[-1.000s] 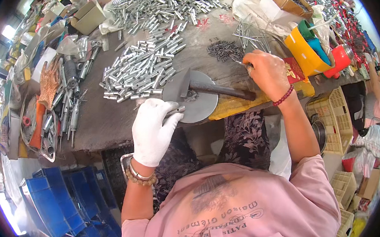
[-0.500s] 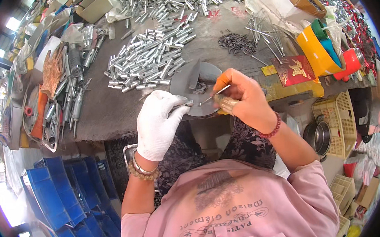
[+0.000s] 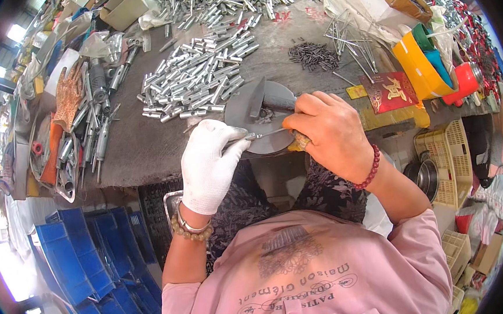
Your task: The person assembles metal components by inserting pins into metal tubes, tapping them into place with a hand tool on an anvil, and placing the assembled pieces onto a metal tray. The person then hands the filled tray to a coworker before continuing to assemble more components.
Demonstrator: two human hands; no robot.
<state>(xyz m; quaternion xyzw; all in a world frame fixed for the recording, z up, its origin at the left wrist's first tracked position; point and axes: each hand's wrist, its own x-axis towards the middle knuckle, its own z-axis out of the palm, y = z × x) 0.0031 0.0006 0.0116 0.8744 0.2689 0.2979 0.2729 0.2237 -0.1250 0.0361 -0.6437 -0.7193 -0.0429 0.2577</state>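
My left hand, in a white glove, pinches a small silver metal tube whose end sticks out past the fingertips. My bare right hand is closed round the yellowish-brown grip of a thin-shafted driver. Its slim metal shaft points left and meets the tube's end; whether the tip is inside I cannot tell. Beneath both hands lies a round grey plate with an upright dark metal piece on it. Beyond is a heap of silver tubes, and to its right a pile of small dark screws.
Thin metal rods lie at the right, near a red card and a yellow container. Tools and an orange-stained glove crowd the left. Blue bins stand below left; a yellow crate is at right.
My right hand has turned over and brought the driver's shaft into line with the tube, against its end. My left hand has stayed nearly still.
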